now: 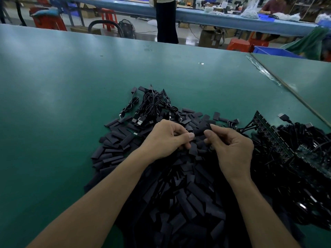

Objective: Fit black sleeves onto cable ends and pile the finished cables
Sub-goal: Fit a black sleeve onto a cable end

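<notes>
Seen from above, two bare forearms reach in from the bottom edge over a green table (62, 86). At the centre of the frame the left hand (166, 138) and the right hand (231, 147) meet over one black sleeve (202, 130), which is held just above the table. The left fingers (189, 136) are curled, thumb and forefinger pinching the sleeve's left end; the right fingers (208, 134) pinch its right end (whether a cable end is inside the sleeve cannot be made out). Beneath and below the hands spreads a wide heap of loose sleeves (179, 203), flat black pieces lying every way down to the bottom edge. Just above the hands, in the upper middle, lies a bundle of coiled cables (154, 102) with plugs showing. At the right edge sits a dark tangle of cables (295, 185) joined to a strip of circuit boards (272, 138).
</notes>
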The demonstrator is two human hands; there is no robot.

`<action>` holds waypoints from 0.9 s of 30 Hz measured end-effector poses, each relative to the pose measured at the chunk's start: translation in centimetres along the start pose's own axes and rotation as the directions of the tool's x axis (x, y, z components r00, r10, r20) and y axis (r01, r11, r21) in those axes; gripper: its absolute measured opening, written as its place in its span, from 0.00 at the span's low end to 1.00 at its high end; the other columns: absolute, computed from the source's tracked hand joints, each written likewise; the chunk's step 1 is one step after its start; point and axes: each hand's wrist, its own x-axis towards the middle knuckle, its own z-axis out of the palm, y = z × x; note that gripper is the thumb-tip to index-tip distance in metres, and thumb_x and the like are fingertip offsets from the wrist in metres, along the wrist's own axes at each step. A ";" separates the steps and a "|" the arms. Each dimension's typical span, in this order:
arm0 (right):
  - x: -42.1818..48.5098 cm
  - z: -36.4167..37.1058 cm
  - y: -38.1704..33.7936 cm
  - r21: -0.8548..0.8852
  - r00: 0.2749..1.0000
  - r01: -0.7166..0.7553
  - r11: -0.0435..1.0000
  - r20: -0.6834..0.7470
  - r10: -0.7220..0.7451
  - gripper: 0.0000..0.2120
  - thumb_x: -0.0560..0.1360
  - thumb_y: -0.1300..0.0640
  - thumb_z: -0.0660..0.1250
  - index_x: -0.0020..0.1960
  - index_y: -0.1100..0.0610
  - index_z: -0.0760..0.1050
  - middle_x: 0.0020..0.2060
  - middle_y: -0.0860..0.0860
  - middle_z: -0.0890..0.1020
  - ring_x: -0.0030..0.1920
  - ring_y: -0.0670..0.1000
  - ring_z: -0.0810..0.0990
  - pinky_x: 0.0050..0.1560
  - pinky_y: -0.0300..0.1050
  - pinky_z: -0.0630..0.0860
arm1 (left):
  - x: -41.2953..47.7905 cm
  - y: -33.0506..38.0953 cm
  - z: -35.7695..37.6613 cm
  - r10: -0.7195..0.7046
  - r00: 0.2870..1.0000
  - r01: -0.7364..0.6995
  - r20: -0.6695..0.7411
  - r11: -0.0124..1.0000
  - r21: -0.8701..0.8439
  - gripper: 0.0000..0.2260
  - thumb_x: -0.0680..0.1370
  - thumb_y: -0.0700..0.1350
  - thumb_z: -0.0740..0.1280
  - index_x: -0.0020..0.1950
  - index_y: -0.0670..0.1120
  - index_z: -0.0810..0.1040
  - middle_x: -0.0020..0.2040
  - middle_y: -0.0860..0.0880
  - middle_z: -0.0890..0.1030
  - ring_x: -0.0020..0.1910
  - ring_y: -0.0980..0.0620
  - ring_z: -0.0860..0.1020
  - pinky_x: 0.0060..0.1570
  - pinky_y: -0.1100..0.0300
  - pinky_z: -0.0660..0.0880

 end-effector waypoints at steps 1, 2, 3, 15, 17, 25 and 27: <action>0.0 0.1 -0.1 0.003 1.000 -0.004 1.000 0.016 0.004 0.14 0.70 0.56 0.77 0.51 0.42 0.81 0.39 0.39 0.86 0.40 0.42 0.85 0.45 0.34 0.80 | 0.0 0.0 0.1 0.001 1.000 -0.001 -0.007 1.000 -0.004 0.09 0.79 0.49 0.71 0.41 0.47 0.84 0.36 0.52 0.86 0.34 0.51 0.83 0.42 0.53 0.81; 0.0 0.1 -0.1 -0.001 0.999 -0.007 1.000 0.035 0.007 0.15 0.69 0.56 0.77 0.53 0.42 0.80 0.40 0.38 0.86 0.41 0.41 0.85 0.46 0.33 0.79 | 0.1 0.0 0.2 0.003 1.000 -0.003 -0.012 1.000 -0.008 0.08 0.79 0.48 0.71 0.41 0.47 0.84 0.35 0.52 0.86 0.33 0.54 0.82 0.41 0.57 0.80; 0.0 0.2 -0.1 -0.010 0.998 -0.005 1.000 0.055 0.005 0.17 0.69 0.56 0.77 0.55 0.42 0.80 0.40 0.37 0.85 0.42 0.40 0.84 0.46 0.31 0.79 | 0.1 0.0 0.2 0.008 1.000 -0.008 -0.017 1.000 -0.012 0.08 0.79 0.48 0.71 0.41 0.47 0.84 0.35 0.52 0.86 0.33 0.56 0.82 0.41 0.60 0.80; 0.1 0.0 0.0 0.061 0.996 -0.082 0.995 0.040 0.080 0.11 0.74 0.62 0.74 0.49 0.47 0.79 0.38 0.48 0.86 0.37 0.48 0.86 0.38 0.35 0.78 | 0.0 0.3 0.4 0.102 0.994 -0.099 -0.048 0.993 0.063 0.05 0.77 0.48 0.73 0.43 0.48 0.85 0.36 0.55 0.85 0.35 0.62 0.81 0.40 0.69 0.75; 0.2 -0.1 0.0 0.102 0.995 -0.097 0.990 0.020 0.096 0.10 0.75 0.63 0.73 0.47 0.50 0.77 0.37 0.49 0.85 0.35 0.49 0.85 0.35 0.36 0.77 | 0.0 0.5 -0.2 0.136 0.989 -0.123 -0.060 0.974 0.188 0.05 0.76 0.51 0.75 0.47 0.52 0.85 0.39 0.57 0.85 0.39 0.63 0.81 0.43 0.67 0.76; 0.4 -0.4 -1.0 0.047 0.998 -0.035 0.998 0.049 0.033 0.16 0.77 0.65 0.70 0.55 0.45 0.77 0.44 0.47 0.85 0.44 0.47 0.85 0.31 0.38 0.79 | 0.1 0.4 -1.9 0.272 0.949 -0.129 -0.157 0.794 0.594 0.15 0.78 0.61 0.66 0.51 0.51 0.84 0.44 0.56 0.76 0.46 0.55 0.74 0.44 0.55 0.73; 0.5 -0.5 -1.8 -0.085 0.996 0.038 0.996 0.088 -0.030 0.17 0.77 0.63 0.70 0.61 0.45 0.77 0.50 0.46 0.83 0.50 0.44 0.84 0.42 0.36 0.81 | 0.8 0.5 -2.2 0.272 0.923 -0.078 -0.272 0.825 0.560 0.16 0.79 0.59 0.66 0.47 0.48 0.84 0.40 0.55 0.74 0.40 0.54 0.74 0.40 0.56 0.70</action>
